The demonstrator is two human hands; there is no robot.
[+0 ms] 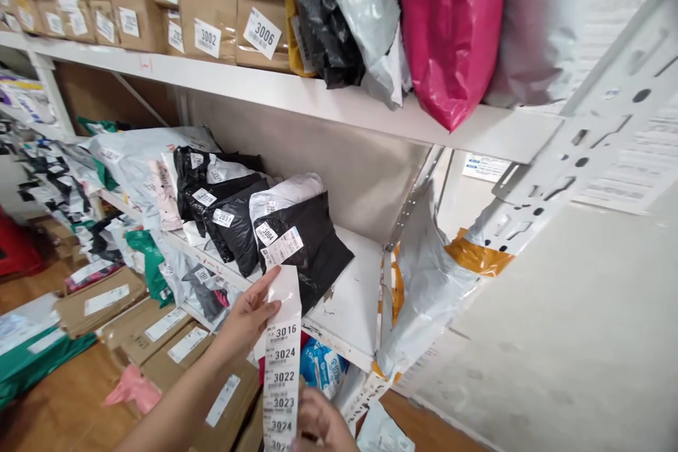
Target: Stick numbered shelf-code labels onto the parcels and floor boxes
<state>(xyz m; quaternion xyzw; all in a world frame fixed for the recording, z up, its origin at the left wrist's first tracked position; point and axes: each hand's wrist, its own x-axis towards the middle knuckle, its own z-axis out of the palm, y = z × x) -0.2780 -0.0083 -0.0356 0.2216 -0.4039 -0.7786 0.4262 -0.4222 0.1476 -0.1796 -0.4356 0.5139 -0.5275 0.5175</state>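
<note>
A long white strip of number labels (282,374) hangs in front of the shelf, printed 3016, 3024, 3022, 3023 and more; its lower end runs out of view. My left hand (248,311) pinches the strip's blank upper part between thumb and fingers, the index fingertip close to a black parcel bag (323,247). That bag carries a shipping label (283,246) and a sticker reading 3004. Lower down, my right hand (324,424) grips the strip's right edge with bent fingers, partly cut off by the frame. Behind the bag leans a white parcel (289,192).
More bagged parcels, such as one marked 2031 (233,229), stand left along the middle shelf (349,311). Cardboard boxes (207,25) and a pink bag (450,21) fill the upper shelf. A metal upright (598,106) rises at right. Flat cartons (100,300) lie on the floor.
</note>
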